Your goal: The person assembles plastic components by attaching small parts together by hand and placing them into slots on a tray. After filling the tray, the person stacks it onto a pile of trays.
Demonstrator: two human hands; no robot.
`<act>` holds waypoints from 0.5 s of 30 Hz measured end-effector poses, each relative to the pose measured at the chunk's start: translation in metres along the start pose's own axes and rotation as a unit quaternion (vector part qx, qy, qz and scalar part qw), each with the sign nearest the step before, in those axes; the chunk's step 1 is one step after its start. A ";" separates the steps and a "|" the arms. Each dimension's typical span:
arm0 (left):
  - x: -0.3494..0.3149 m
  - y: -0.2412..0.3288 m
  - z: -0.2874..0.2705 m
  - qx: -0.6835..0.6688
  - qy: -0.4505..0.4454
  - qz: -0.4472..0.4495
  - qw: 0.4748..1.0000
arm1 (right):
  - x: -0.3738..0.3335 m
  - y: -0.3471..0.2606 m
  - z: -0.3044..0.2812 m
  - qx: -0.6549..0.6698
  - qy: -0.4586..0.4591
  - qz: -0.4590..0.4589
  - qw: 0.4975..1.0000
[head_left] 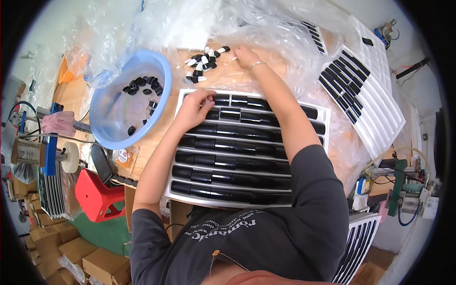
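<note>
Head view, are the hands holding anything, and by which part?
Right hand: a small white piece shows at the fingertips; I can't tell whether it's gripped or where. Left hand: at the upper left of the tray, any hold hidden.

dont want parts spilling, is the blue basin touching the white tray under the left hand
Apart: the head view shows wooden tabletop between the blue basin and the white tray.

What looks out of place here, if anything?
Mildly, the loose black-and-white pieces: they lie jumbled on the bench beyond the near tray, whose black tubes sit in neat rows. The partly filled tray at right also lies askew to the near one. No obvious damage.
</note>
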State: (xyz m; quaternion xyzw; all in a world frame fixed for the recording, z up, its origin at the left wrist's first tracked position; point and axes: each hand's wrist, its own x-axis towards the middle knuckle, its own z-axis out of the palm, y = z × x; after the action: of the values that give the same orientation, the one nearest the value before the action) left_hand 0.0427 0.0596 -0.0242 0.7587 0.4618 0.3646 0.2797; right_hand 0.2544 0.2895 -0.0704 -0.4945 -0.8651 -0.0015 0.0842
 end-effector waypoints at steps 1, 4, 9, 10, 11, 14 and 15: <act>0.004 0.002 -0.004 -0.015 0.035 -0.023 0.999 | -0.005 -0.005 -0.008 0.007 -0.027 -0.011 1.000; 0.019 -0.004 -0.008 -0.086 0.170 -0.045 0.981 | -0.019 -0.027 -0.043 0.122 -0.014 -0.058 0.991; 0.023 0.031 -0.021 -0.327 0.162 -0.116 0.924 | -0.099 -0.096 -0.110 0.534 -0.135 -0.096 0.829; 0.018 0.038 -0.021 -0.334 0.129 -0.116 0.927 | -0.115 -0.107 -0.121 0.516 -0.146 -0.095 0.839; 0.014 0.042 -0.021 -0.340 0.094 -0.115 0.929 | -0.126 -0.115 -0.128 0.527 -0.144 -0.100 0.832; -0.001 0.049 -0.017 -0.346 0.131 -0.121 0.921 | -0.153 -0.125 -0.125 0.610 -0.137 -0.086 0.776; -0.006 0.054 -0.016 -0.360 0.168 -0.118 0.910 | -0.160 -0.128 -0.122 0.647 -0.091 -0.056 0.755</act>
State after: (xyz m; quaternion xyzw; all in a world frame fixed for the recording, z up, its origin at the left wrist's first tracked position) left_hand 0.0543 0.0329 0.0241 0.4742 0.4252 0.5926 0.4931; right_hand 0.2418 0.0770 0.0364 -0.2704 -0.6895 0.5988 0.3048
